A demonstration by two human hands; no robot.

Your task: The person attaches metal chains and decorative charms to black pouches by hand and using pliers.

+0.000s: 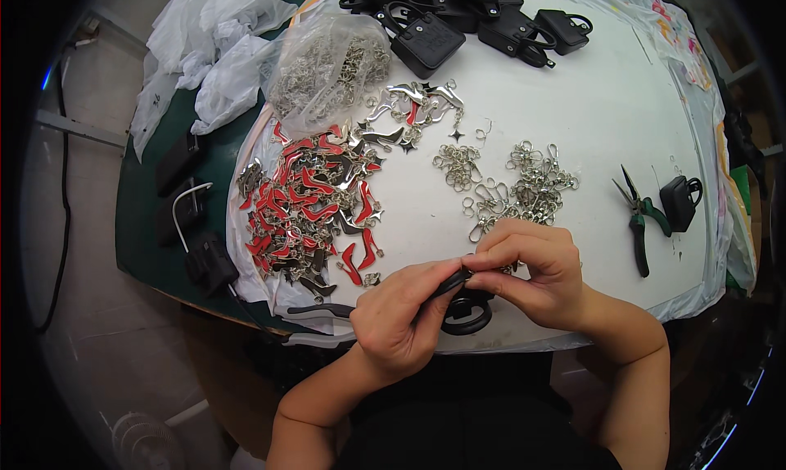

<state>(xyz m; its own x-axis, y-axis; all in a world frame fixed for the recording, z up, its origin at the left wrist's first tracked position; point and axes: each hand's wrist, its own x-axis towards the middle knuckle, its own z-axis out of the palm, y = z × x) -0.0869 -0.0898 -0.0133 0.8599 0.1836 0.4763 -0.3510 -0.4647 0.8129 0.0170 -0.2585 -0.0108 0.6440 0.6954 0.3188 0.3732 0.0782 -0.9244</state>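
Near the front edge of the table, both my hands meet over a small black bag (449, 286), mostly hidden by my fingers. Its black loop handle (468, 316) hangs below them. My left hand (399, 316) is closed around the bag's left side. Thumb and fingertips of my right hand (524, 272) are pinched together at its right end; what they pinch is too small to make out. Two grey tool handles (315, 312) stick out to the left from beneath my left hand; I cannot tell whether it grips them. Silver clasps (532, 183) lie just beyond my right hand.
Red and black high-heel shoe charms (307, 200) are heaped at left, below a clear bag of metal fittings (327, 73). More black mini bags (426, 44) sit at the back. Green-handled pliers (639, 220) and another mini bag (679, 201) lie at right. White plastic (217, 40) covers the far-left corner.
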